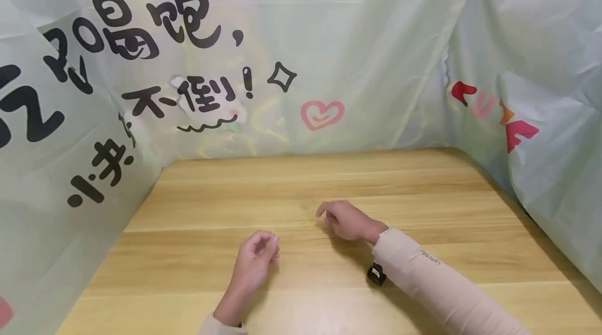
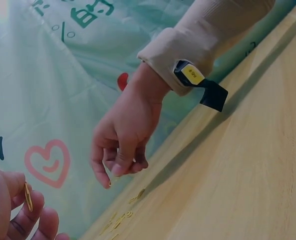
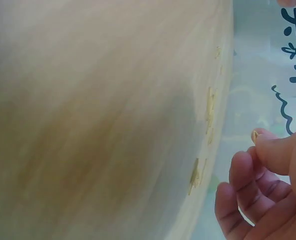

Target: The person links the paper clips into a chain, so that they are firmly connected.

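Yellow pieces [image 1: 308, 222], thin and small, lie loosely scattered on the wood-grain desk [image 1: 226, 188], near its middle, a few apart from the main cluster. Left hand [image 1: 254, 259] pinches one yellow loop [image 2: 28, 196] between thumb and finger, held up off the surface, near side of the scatter. Right hand [image 1: 348, 220] is above the desk just beside the cluster, thumb and index pinching another yellow bit [image 3: 256, 136]; other fingers curled. Black device [image 2: 215, 96] with yellow label at right cuff. Printed sheet [image 1: 376, 53] behind, pink heart [image 1: 322, 102] on it.
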A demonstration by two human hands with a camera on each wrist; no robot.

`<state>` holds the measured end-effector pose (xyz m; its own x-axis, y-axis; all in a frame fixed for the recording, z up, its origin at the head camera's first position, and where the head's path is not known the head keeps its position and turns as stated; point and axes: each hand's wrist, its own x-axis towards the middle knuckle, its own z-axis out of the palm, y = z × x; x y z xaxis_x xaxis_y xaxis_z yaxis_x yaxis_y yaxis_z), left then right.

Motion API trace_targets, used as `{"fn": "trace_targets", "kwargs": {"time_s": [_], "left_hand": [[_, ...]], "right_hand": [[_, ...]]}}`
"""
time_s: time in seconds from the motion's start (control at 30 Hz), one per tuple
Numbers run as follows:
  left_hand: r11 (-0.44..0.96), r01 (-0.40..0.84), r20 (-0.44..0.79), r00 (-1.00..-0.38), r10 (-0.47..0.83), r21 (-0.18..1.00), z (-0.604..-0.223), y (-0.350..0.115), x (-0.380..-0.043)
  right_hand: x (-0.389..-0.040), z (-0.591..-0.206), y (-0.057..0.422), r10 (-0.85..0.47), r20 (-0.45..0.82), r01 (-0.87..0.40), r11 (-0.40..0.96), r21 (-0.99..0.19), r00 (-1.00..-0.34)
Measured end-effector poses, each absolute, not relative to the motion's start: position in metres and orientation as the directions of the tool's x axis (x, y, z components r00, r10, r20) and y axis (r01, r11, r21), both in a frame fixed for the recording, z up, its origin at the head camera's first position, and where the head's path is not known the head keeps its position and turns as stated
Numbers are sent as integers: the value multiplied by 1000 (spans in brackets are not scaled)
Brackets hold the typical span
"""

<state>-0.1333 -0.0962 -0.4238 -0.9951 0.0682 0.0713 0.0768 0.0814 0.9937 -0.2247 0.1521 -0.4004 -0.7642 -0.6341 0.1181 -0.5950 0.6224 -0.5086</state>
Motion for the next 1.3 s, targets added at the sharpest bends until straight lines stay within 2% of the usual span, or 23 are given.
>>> {"fn": "trace_targets", "kwargs": {"time_s": [0.3, 0.57, 1.13, 1.3], "left_hand": [[117, 45, 38, -998, 58, 992, -423, -96, -127], [119, 62, 55, -997, 61, 991, -421, -93, -131], [107, 73, 67, -996, 67, 992, -418, -91, -130], [112, 77, 68, -994, 81, 991, -419, -91, -130]], "right_hand": [[-218, -400, 150, -622, 154, -579, 571, -582, -768], [-221, -396, 152, -595, 218, -587, 542, -601, -773], [-216, -386, 148, -584, 183, -529, 503, -683, -791], [-216, -386, 145, -553, 135, -447, 480, -755, -822]]}}
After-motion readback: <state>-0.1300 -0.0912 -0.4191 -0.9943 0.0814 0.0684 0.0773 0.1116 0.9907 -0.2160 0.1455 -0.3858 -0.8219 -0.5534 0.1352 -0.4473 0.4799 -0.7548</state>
